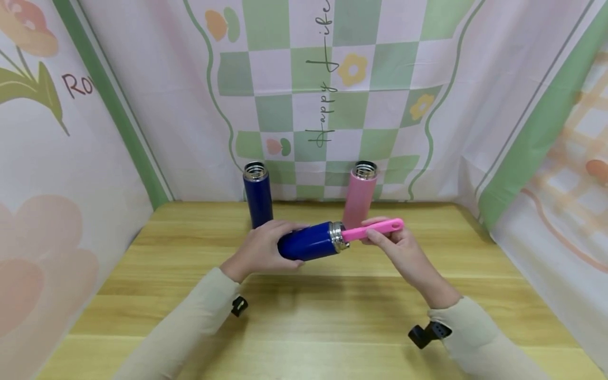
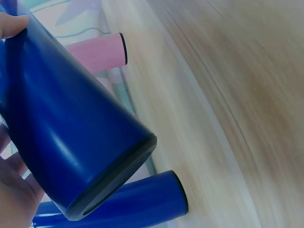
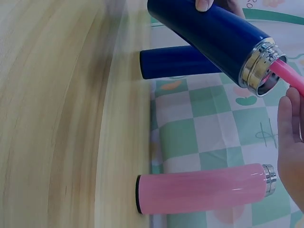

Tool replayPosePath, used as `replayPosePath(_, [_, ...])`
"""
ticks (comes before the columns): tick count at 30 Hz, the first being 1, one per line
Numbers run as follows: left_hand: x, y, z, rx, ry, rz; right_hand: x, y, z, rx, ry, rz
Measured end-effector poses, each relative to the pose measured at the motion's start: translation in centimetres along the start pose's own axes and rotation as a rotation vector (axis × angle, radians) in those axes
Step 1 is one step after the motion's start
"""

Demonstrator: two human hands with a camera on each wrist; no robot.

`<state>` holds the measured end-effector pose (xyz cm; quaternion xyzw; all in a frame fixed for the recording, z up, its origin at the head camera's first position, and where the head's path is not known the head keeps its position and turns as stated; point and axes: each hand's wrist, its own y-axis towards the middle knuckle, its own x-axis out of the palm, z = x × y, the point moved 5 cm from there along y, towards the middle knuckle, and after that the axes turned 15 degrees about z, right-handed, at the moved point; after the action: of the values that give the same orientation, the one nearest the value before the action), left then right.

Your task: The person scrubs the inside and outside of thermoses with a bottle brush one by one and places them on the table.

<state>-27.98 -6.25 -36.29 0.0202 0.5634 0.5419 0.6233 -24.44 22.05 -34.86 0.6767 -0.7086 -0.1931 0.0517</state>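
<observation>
Right now the left hand wraps the dark blue metal flask, held sideways above the wooden table, while the right hand pinches the pink plastic brush handle poked into its steel mouth. That looks like mid-scrub; the next push wants the handle kept in line with the neck. Behind, a second blue flask and a pink flask stand uncapped near the backdrop, with open room in front.

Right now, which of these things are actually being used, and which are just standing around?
In use:
- blue bottle held sideways, gripped by the left hand
- pink brush handle going into its mouth, held by the right hand

Standing by:
- upright blue bottle
- upright pink bottle
</observation>
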Motion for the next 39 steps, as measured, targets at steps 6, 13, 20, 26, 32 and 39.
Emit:
replayPosePath(6, [-0.2, -0.1, -0.3, -0.019, 0.003, 0.005, -0.2, 0.1, -0.2, -0.023, 0.020, 0.014])
replayPosePath(13, [-0.3, -0.3, -0.7, -0.005, 0.007, 0.022, -0.8, 0.4, -0.7, -0.061, 0.153, 0.042])
replayPosePath(20, [-0.6, -0.7, -1.4, -0.039, 0.019, 0.026, -1.9, 0.8, -1.0, -0.062, 0.255, 0.077])
replayPosePath(26, [-0.6, -1.0, -1.9, -0.039, 0.011, 0.035, -2.6, 0.9, -1.4, -0.080, 0.310, 0.098])
replayPosePath(32, [-0.7, -1.0, -2.4, -0.043, -0.003, 0.048, -3.2, 1.0, -2.3, -0.118, 0.317, 0.129])
replayPosePath(39, [-1.0, -1.2, -2.6, -0.055, -0.015, 0.033, -4.0, 1.0, -2.6, -0.102, 0.395, 0.165])
